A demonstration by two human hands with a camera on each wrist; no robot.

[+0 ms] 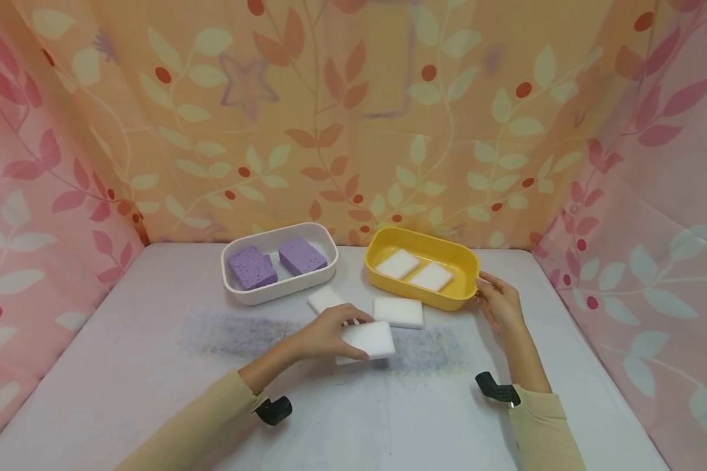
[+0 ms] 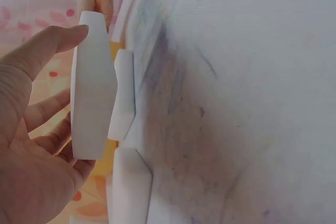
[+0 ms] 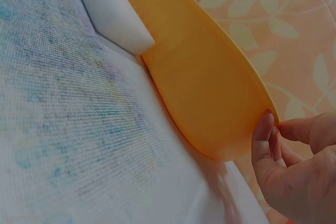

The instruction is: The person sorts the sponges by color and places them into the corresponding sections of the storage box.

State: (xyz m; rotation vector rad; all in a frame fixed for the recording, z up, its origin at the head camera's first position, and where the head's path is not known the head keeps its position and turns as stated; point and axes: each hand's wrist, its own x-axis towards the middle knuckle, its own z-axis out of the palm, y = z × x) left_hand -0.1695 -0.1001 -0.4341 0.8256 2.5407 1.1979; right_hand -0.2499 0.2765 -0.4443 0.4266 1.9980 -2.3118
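Observation:
A white sponge block (image 1: 368,341) is pinched between the thumb and fingers of my left hand (image 1: 330,335), held above the table in front of the trays. My right hand (image 1: 499,302) grips the right end of a yellow tray (image 1: 422,301), and the right wrist view shows thumb and fingers at its rim (image 3: 273,111). Inside that tray lie two white sponges (image 1: 397,263). Another white sponge (image 1: 398,313) lies on the table just in front of it. A further one (image 1: 325,299) lies to the left, partly hidden behind my left hand.
A white tray (image 1: 283,288) with purple sponges (image 1: 302,256) stands at the back left. Bluish-grey smudges (image 1: 230,335) mark the pale table (image 1: 342,425). Patterned curtains (image 1: 342,131) enclose the back and both sides.

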